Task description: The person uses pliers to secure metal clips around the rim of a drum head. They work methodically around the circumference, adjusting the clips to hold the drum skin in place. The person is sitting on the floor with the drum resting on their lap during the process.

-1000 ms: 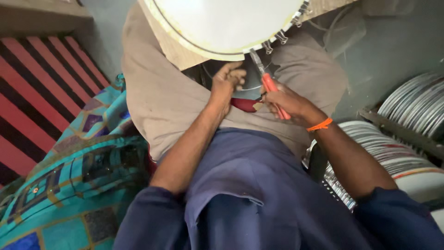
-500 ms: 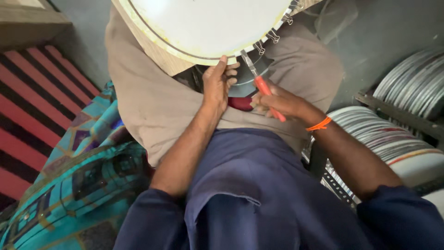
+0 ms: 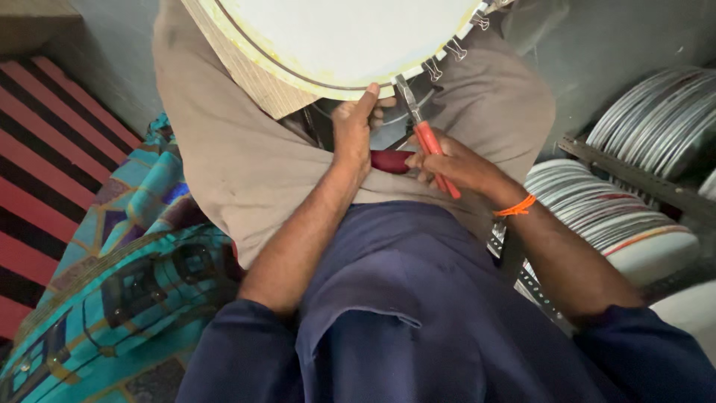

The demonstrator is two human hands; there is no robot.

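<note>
White drumhead skin fills the top middle of the frame: a round drum [image 3: 335, 37] lies tilted across the person's lap, its pale wooden side showing at the upper left of the rim and a row of small metal hooks [image 3: 455, 51] running along its right edge. The left hand [image 3: 354, 134], just above the centre of the frame, is pressed against the lower rim of the drum, thumb up on the edge and fingers curled under it, so it grips the rim itself. Just to its right, the right hand [image 3: 455, 164] is closed around red-handled pliers [image 3: 426, 138], whose metal nose points up and touches the rim beside the hooks. An orange band [image 3: 516, 207] circles the right wrist. Between the two hands a dark red piece [image 3: 391, 160] shows; what it is cannot be told. Under the drum a tan cloth [image 3: 239, 164] covers the lap, and dark blue clothing fills the lower middle. At the lower left lies a teal patterned cloth [image 3: 112, 276], with a red and black striped mat [image 3: 45, 149] at the far left. Stacked white drum rings [image 3: 619, 216] sit on a rack at the right edge.
</note>
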